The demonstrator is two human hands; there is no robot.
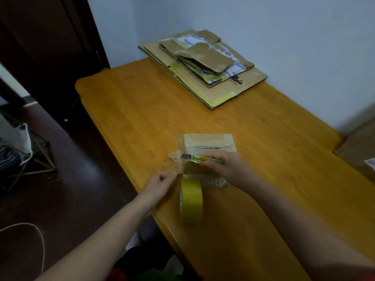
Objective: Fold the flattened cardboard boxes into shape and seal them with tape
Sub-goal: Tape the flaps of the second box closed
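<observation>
- Box: small, folded up. It lies on the table just beyond our right fingertips, and clear tape is already laid across its near face.
- Tape strip: clear, running off the box's left side toward our left fingers. It is hard to trace against the wood.
- Knife: yellow-green handle, with the blade pointing left onto the strip.
- Right hand: the fingers are curled round the knife handle in a firm grip.
- Left hand: thumb and forefinger are closed together. We judge they pinch the strip's loose end, though blur leaves this unsure.
- Tape roll: yellow, standing on edge between our two wrists, nearer us than the box.
- Stack of flat boxes: far beyond both hands, by the wall.
- Handling note: we should keep the strip taut with the left pinch and cut close to the box edge. The blade should draw away from the left fingers, then we press the stub down flat.
</observation>
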